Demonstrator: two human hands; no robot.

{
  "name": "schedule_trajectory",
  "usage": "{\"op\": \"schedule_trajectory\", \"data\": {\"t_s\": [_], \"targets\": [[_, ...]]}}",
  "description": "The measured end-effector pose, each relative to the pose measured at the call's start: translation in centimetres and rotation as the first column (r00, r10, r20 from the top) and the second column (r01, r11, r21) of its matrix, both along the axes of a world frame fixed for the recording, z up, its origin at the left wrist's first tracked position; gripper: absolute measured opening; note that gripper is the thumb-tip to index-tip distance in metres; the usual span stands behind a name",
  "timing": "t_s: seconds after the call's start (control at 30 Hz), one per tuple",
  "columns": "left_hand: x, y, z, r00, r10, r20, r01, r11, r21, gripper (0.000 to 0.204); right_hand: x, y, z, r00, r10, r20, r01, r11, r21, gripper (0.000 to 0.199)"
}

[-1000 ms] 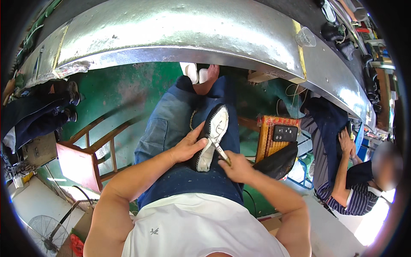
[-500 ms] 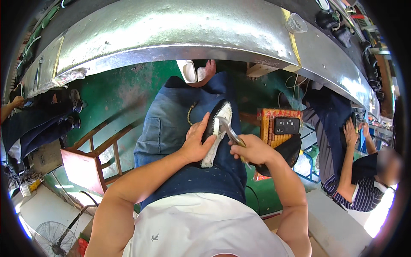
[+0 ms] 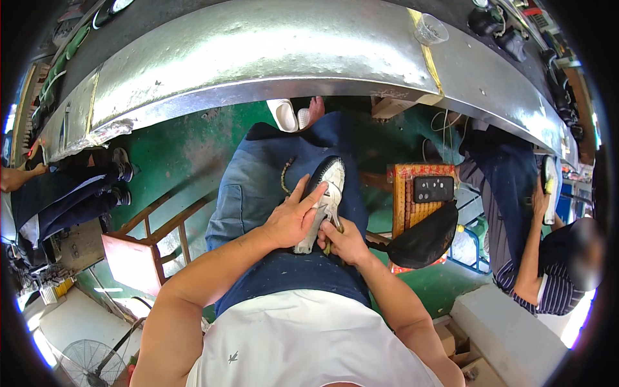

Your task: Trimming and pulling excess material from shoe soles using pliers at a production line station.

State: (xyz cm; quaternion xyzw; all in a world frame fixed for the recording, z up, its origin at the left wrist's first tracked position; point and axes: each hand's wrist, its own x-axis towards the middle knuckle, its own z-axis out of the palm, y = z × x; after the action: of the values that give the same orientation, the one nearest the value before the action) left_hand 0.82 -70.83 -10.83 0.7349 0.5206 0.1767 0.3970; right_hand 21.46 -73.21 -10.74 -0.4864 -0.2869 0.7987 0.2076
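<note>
A shoe on its last, sole side up (image 3: 331,170), lies along my lap with its toe away from me. It has a dark edge and a pale underside. My left hand (image 3: 291,220) grips it from the left, some fingers stretched across the underside. Closed round the yellowish handles of metal lasting pincers (image 3: 332,208), my right hand (image 3: 346,242) sits low by the heel end. The pincers' head rests against or just over the middle of the shoe; my fingers partly hide the contact.
A metal-topped bench (image 3: 258,55) curves across the front, with a clear plastic cup (image 3: 431,29) on it. To my right, a stool (image 3: 405,209) bears a phone (image 3: 433,189) and a black pouch (image 3: 422,242). A co-worker (image 3: 554,258) sits beyond. A wooden chair (image 3: 132,251) stands left.
My right hand has drawn the pincers down and inward, close to the heel end. My left hand's fingers have shifted across the shoe's underside. The black pouch now shows more fully.
</note>
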Motion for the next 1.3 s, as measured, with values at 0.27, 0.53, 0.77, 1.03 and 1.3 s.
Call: {"op": "schedule_trajectory", "data": {"t_s": [0.27, 0.53, 0.77, 1.03, 1.3], "targets": [[0.9, 0.3, 0.8, 1.0, 0.027, -0.013, -0.027, 1.0, 0.005, 0.053, 8.4, 3.4, -0.5, 0.905, 0.281, -0.319, -0.353, 0.915, -0.195, 0.035], [1.1, 0.3, 0.6, 1.0, 0.002, -0.03, -0.002, 1.0, 0.003, 0.05, 4.0, 7.3, 3.7, 0.869, 0.223, 0.441, -0.387, 0.861, 0.329, 0.047], [0.4, 0.3, 0.4, 0.995, -0.081, -0.05, 0.08, 0.996, -0.031, 0.05, 4.6, 6.8, 2.4, 0.714, 0.262, 0.649, -0.595, 0.715, 0.366, 0.049], [1.2, -0.4, 0.0, 0.998, 0.059, -0.03, -0.062, 0.991, -0.115, 0.073, 4.1, 6.2, 3.2, 0.818, 0.202, 0.539, -0.454, 0.803, 0.387, 0.047], [1.1, 0.0, 0.8, 0.994, 0.082, -0.076, -0.102, 0.948, -0.3, 0.087, 3.5, 2.9, 4.1, 0.602, 0.203, 0.772, -0.711, 0.576, 0.403, 0.034]]}}
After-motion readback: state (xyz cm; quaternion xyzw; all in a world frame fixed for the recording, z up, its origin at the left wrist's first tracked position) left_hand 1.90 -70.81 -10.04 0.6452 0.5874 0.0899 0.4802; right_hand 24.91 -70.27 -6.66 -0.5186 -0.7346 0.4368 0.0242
